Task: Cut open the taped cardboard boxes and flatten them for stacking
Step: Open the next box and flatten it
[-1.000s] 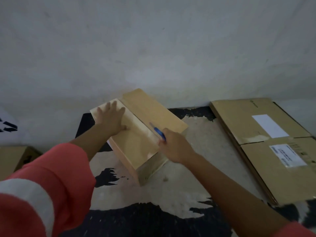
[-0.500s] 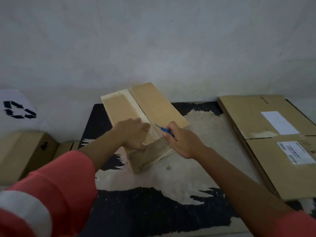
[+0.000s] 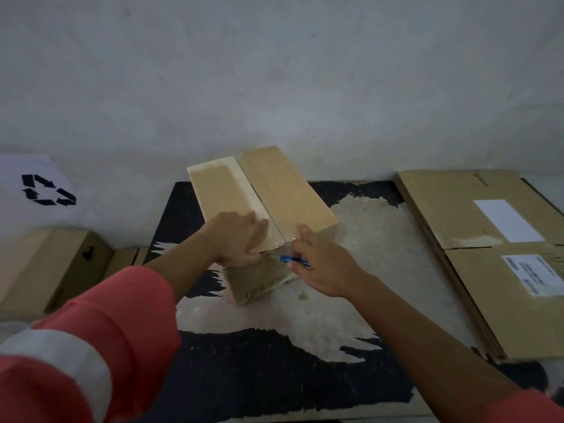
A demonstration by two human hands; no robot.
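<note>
Beside white-labelled flattened cardboard (image 3: pixel 451 209), left hand (image 3: pixel 238 236) presses the box (image 3: pixel 287 193) flat-fingered; right hand (image 3: pixel 323 264) grips a blue cutter (image 3: pixel 294 260).

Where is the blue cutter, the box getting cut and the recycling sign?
blue cutter (image 3: pixel 289 259): head view, on its blue handle.
box (image 3: pixel 283 193): head view, on its right top flap.
recycling sign (image 3: pixel 48 190): head view, in the middle of its black arrows.
</note>
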